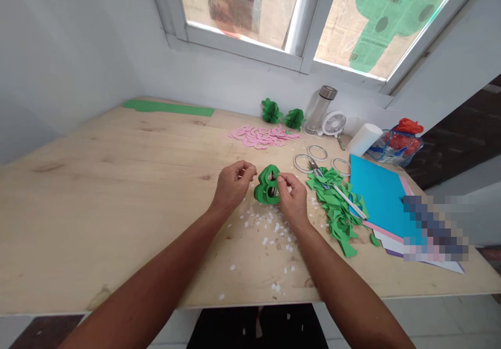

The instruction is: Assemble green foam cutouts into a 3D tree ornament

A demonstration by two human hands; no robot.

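A green layered paper cutout point(259, 193), shaped like a figure 8 with two holes, stands above the table in front of me. My right hand point(293, 197) pinches its right edge between thumb and fingers. To the left of the cutout is my left hand point(234, 184), thumb and fingertips pressed together and apart from the paper. Whatever those fingertips hold, if anything, is too small to make out. Small white paper bits point(277, 227) lie scattered on the table beneath and in front of the hands.
Green scraps point(338, 216) lie at right with scissors point(314, 167), a white stick point(349, 202) and tape rolls point(317, 153). Blue paper sheets point(376, 192) are beyond. At the back are pink cutouts point(258, 136), green paper ornaments point(271, 111), a bottle point(320, 110) and a fan point(334, 123).
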